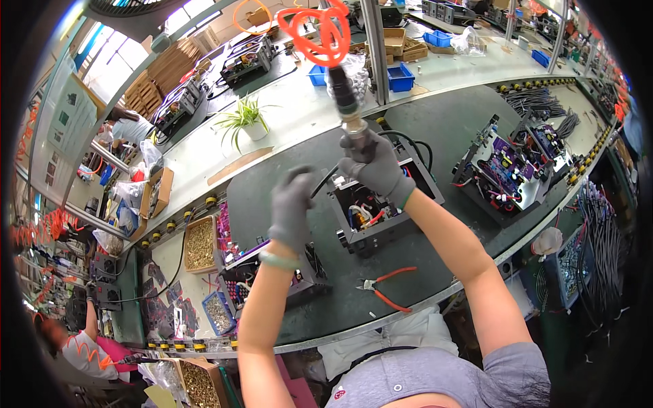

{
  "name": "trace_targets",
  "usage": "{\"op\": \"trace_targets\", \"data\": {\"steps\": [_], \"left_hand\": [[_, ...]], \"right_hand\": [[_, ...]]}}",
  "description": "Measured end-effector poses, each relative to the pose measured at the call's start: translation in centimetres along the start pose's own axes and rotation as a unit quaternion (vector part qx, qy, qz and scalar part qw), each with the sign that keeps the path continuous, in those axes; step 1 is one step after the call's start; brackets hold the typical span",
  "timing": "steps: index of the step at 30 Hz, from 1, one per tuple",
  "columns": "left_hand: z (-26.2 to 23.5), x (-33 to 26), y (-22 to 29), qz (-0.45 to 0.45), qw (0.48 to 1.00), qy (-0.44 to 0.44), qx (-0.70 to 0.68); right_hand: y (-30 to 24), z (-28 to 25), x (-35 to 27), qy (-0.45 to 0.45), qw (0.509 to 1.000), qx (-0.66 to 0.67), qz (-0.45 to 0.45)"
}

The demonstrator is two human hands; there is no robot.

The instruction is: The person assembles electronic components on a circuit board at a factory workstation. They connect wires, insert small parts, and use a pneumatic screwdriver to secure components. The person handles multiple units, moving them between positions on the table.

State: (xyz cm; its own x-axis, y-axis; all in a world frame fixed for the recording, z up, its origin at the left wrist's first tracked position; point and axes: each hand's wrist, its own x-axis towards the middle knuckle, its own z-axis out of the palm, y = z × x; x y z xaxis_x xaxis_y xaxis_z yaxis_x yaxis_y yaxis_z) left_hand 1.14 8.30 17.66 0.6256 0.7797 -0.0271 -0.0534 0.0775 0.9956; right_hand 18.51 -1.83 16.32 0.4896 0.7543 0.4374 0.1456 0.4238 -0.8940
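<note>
My right hand (381, 173), in a grey glove, is closed around the lower end of a hanging air screwdriver (350, 112). The tool is upright above an open dark metal case (371, 231) with wires and electronic parts inside. My left hand (292, 207), also gloved, is up at the left of the case with its fingers smeared by motion. A short length of black cable (324, 182) slants between the two hands; whether the left fingers grip it is unclear. Red-handled cutters (388, 289) lie on the dark green mat (340, 272) in front of the case.
Another opened unit with purple boards (507, 166) stands at the right, and a partly assembled one (272, 282) beneath my left forearm. Boxes of brass-coloured parts (202, 245) and screws (218, 313) are at the left. An orange coiled hose (320, 34) hangs overhead. A potted plant (255, 127) stands behind.
</note>
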Motion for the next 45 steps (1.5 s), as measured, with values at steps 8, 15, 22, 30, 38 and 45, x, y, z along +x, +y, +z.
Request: {"op": "trace_targets", "data": {"steps": [8, 15, 22, 30, 38, 45], "left_hand": [[1.2, -14.6, -4.5, -0.165, 0.89, -0.06, -0.421], [5.7, -17.2, -6.2, -0.221, 0.923, -0.207, -0.236], [5.6, -16.1, -5.7, -0.199, 0.925, -0.176, -0.271], [6.3, -16.2, -7.8, -0.206, 0.888, -0.211, -0.354], [6.8, -16.4, -5.4, -0.169, 0.927, -0.157, -0.294], [7.4, -13.5, -7.0, 0.104, 0.979, -0.156, -0.081]], "right_hand": [[-3.5, 0.2, -1.5, 0.072, 0.995, -0.006, -0.073], [-12.2, 0.7, -11.7, 0.031, 0.956, 0.18, -0.229], [-11.3, 1.5, -16.7, 0.162, 0.954, 0.184, -0.171], [-8.1, -2.7, -16.8, 0.017, 0.95, 0.256, -0.178], [-12.4, 3.3, -15.5, 0.389, 0.895, 0.179, -0.123], [-11.2, -1.2, -16.1, 0.273, 0.934, 0.177, -0.149]]}}
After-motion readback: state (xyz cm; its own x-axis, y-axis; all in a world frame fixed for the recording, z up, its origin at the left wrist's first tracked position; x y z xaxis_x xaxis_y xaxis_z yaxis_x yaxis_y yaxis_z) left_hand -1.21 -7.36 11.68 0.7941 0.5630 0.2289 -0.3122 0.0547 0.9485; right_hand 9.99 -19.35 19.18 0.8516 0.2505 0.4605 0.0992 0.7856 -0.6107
